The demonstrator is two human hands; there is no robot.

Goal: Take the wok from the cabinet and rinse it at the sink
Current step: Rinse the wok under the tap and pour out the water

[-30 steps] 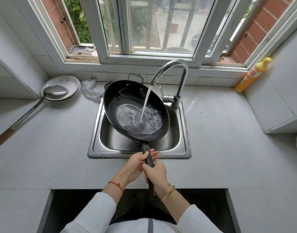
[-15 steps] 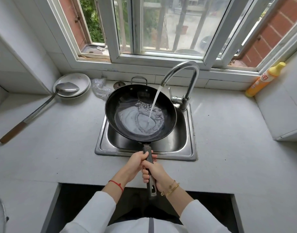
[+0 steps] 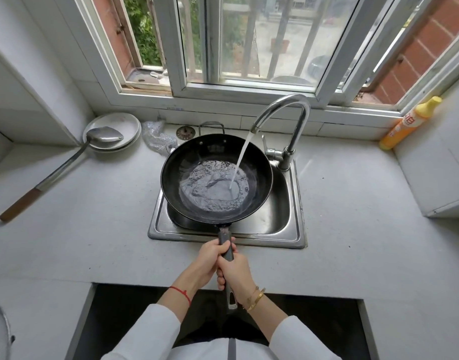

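The left hand (image 3: 210, 258) grips the handle (image 3: 227, 249) nearer the wok (image 3: 216, 178), fingers curled round it; the right hand (image 3: 236, 272) grips just behind. The wok is over the sink (image 3: 290, 229), sitting more level than before, under the tap's (image 3: 288, 118) stream.

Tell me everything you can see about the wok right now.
The wok is a round, black, metal-looking pan with a long dark handle and a small loop handle on its far rim. It is held above the steel sink, under the tap, whose stream lands in rippling water pooled in its bottom. The left hand and right hand both grip the handle.
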